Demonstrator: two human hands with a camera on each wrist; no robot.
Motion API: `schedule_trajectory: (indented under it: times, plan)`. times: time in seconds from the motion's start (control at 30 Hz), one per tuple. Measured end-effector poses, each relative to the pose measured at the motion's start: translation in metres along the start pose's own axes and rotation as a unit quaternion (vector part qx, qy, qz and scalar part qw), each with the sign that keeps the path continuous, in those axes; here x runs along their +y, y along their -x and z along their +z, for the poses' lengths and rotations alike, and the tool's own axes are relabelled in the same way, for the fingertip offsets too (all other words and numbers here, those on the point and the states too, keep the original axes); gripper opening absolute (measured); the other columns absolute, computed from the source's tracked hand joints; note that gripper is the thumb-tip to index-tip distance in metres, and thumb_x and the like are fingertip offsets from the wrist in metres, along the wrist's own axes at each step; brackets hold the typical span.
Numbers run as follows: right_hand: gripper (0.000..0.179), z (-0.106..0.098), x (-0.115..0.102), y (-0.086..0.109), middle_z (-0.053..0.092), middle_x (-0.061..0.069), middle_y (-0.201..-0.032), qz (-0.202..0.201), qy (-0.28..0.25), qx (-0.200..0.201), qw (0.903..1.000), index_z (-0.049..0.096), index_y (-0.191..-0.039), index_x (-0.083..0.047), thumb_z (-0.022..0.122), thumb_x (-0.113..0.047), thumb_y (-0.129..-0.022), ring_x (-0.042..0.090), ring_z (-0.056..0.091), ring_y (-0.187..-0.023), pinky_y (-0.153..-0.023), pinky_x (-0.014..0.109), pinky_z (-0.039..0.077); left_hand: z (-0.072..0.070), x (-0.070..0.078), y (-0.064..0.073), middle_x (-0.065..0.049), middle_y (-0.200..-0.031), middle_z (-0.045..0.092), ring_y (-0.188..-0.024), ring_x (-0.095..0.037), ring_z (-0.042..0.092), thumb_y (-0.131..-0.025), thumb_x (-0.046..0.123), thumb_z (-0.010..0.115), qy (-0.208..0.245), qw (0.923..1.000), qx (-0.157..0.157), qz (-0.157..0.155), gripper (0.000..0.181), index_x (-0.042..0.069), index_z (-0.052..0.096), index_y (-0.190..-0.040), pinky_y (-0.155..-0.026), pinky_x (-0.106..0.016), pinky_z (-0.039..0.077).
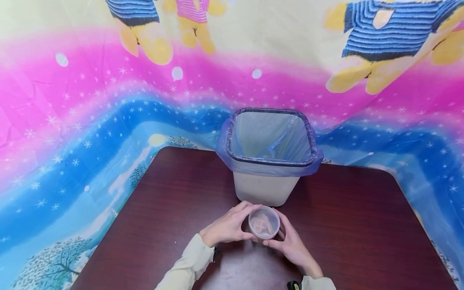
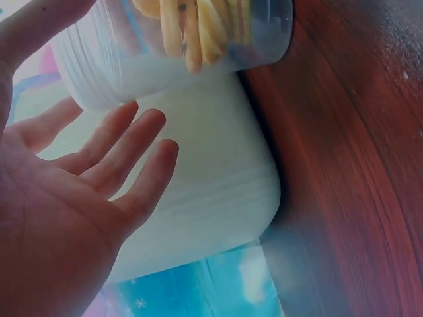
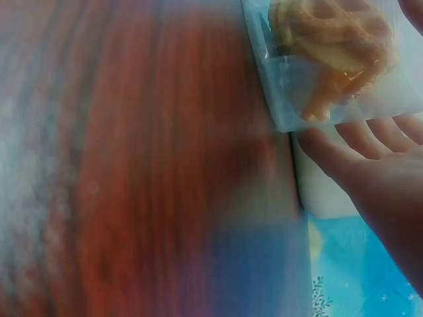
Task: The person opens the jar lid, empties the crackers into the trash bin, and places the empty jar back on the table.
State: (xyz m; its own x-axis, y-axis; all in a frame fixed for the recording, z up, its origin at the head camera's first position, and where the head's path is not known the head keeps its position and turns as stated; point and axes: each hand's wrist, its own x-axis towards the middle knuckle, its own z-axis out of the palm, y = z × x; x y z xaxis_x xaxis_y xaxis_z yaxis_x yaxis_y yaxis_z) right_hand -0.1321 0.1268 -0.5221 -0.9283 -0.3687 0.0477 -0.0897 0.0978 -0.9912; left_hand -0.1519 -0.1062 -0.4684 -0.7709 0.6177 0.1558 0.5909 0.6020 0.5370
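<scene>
A clear round plastic jar (image 1: 264,222) with a translucent lid (image 2: 99,69) is held between both hands in front of the bin. Golden-brown twisted snack pieces (image 2: 198,30) show through its wall, and again as looped snacks (image 3: 334,39) in the right wrist view. My left hand (image 1: 229,224) grips the jar near its lid from the left, thumb and fingers spread around it. From the other side my right hand (image 1: 291,244) holds it, with the thumb at the near side and fingers (image 3: 324,152) against the wall. Most of the right thumb is out of the right wrist view.
Just behind the hands stands a pale bin (image 1: 266,187), lined with a bluish-purple bag (image 1: 319,161) folded over its dark rim. It stands on a dark reddish-brown table (image 1: 362,225). A printed cloth (image 1: 127,92) with bears and snowflakes hangs around the table's back and sides.
</scene>
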Motion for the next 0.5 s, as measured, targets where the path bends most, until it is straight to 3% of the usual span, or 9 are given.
schedule_trajectory:
  times: [0.23, 0.5]
  plan:
    - [0.095, -0.0005, -0.0001, -0.0007, 0.036, 0.013, -0.151, -0.008, -0.002, 0.0, 1.0, 0.029, -0.149, -0.015, 0.083, -0.006, -0.071, 0.005, 0.043, -0.13, -0.099, 0.011, 0.04, -0.0029, -0.004, 0.0013, -0.001, -0.125, 0.055, -0.112, -0.01, 0.054, -0.076, 0.027, 0.081, 0.0, 1.0, 0.008, 0.003, 0.079, 0.016, 0.042, -0.144, -0.099, -0.032, 0.046]
    - [0.093, 0.0002, 0.0001, -0.0003, 0.038, 0.014, -0.15, -0.003, -0.006, 0.001, 1.0, 0.031, -0.148, -0.014, 0.082, -0.003, -0.071, 0.008, 0.044, -0.131, -0.098, 0.012, 0.041, -0.0031, -0.0086, 0.0, 0.0, -0.123, 0.056, -0.111, -0.012, 0.057, -0.075, 0.026, 0.082, 0.002, 0.9998, 0.017, 0.008, 0.078, 0.013, 0.045, -0.142, -0.098, -0.026, 0.046]
